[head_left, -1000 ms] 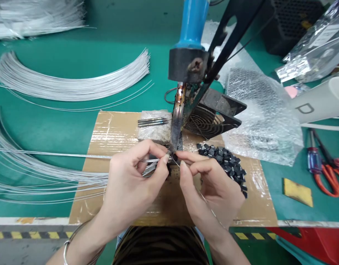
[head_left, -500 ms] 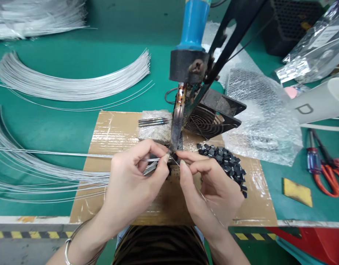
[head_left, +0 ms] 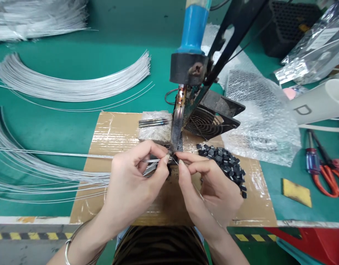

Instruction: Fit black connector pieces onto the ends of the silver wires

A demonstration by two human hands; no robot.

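Observation:
My left hand [head_left: 139,180] pinches a thin grey wire [head_left: 99,156] between thumb and forefinger, its end right under the tip of the mounted soldering iron [head_left: 178,114]. Closed on a fine strand of solder wire [head_left: 175,161], my right hand [head_left: 210,187] is just to the right of the tip. The solder's tail runs back across the palm towards the wrist. My fingertips nearly meet and partly cover the small joint there. Small black parts [head_left: 226,162] lie heaped beside my right hand.
Cardboard [head_left: 89,195] covers the bench under my hands. Bundles of grey wire [head_left: 75,88] lie left. Behind the hands are a pale block [head_left: 155,132] with metal rods and a small fan [head_left: 208,121]. Bubble wrap [head_left: 263,117], a yellow sponge [head_left: 296,192] and red-handled scissors [head_left: 326,180] lie right.
My right thumb has shifted very slightly left, towards the iron's tip. Both hands keep their grips, and the view has moved a little.

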